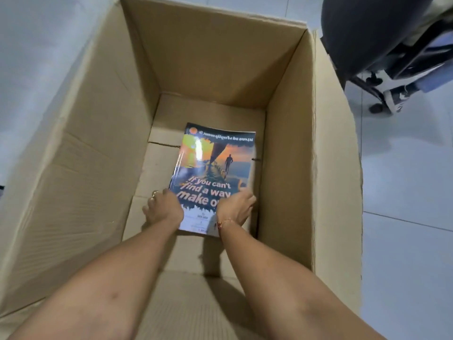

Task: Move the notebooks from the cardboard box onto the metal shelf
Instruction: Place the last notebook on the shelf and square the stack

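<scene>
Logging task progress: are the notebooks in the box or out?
In: the notebooks lie on the box floor, both hands on them.

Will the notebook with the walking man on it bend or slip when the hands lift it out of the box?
The notebook will probably sag a little: it looks thin and soft-covered. Its glossy cover shows glare, so it may be slippery. With the left hand and right hand at its near corners, it seems easy to lift from the cardboard box.

Both forearms are showing bare all the way down, no sleeves anywhere. The left hand [163, 208] is wearing a gold-looking ring [155, 193] on one finger. The right hand [236, 207] is sporting a thin red and orange thread band [224, 223] tied round the wrist.
</scene>
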`<state>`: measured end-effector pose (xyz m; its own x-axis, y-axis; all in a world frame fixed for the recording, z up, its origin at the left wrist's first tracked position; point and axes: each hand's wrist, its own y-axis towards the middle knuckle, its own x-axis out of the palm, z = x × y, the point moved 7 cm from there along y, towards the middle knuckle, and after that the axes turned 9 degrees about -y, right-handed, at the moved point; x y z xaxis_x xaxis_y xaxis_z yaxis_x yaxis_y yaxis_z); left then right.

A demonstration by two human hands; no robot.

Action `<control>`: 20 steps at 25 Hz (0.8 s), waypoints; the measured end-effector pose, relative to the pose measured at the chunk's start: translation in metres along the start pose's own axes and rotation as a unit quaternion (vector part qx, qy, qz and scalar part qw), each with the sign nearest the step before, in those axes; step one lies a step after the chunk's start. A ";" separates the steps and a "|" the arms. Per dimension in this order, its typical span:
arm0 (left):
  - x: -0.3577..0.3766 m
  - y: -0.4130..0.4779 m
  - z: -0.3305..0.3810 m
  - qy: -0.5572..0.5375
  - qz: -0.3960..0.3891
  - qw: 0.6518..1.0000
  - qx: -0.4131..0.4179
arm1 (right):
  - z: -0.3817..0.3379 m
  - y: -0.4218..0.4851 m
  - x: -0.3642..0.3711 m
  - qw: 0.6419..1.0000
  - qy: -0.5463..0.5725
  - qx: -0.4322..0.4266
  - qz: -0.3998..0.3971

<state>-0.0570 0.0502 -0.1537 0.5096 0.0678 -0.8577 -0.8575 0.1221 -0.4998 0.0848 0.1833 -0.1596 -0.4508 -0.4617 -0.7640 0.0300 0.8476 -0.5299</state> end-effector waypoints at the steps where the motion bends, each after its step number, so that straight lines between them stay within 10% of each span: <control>1: -0.013 -0.003 0.002 0.012 0.018 1.000 0.021 | -0.007 -0.007 -0.004 1.000 0.031 -0.003 -0.002; 6: -0.122 -0.045 0.007 -0.017 0.105 0.990 0.092 | -0.058 -0.074 -0.054 0.978 0.194 -0.049 0.053; 10: -0.260 -0.130 -0.020 -0.106 0.270 0.939 0.183 | -0.119 -0.178 -0.145 0.887 0.398 -0.198 0.128; 16: -0.465 -0.358 -0.173 -0.164 0.679 0.690 0.188 | -0.205 -0.415 -0.245 0.659 0.617 -0.429 0.009; 20: -0.525 -0.453 -0.273 -0.156 0.767 0.619 0.063 | -0.249 -0.564 -0.257 0.568 0.565 -0.574 -0.169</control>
<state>0.0447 -0.3113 0.4905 -0.8920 0.3846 -0.2373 -0.3475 -0.2478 0.9044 -0.0388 -0.1112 0.4273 -0.5614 -0.7361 0.3781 -0.5376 0.6718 0.5097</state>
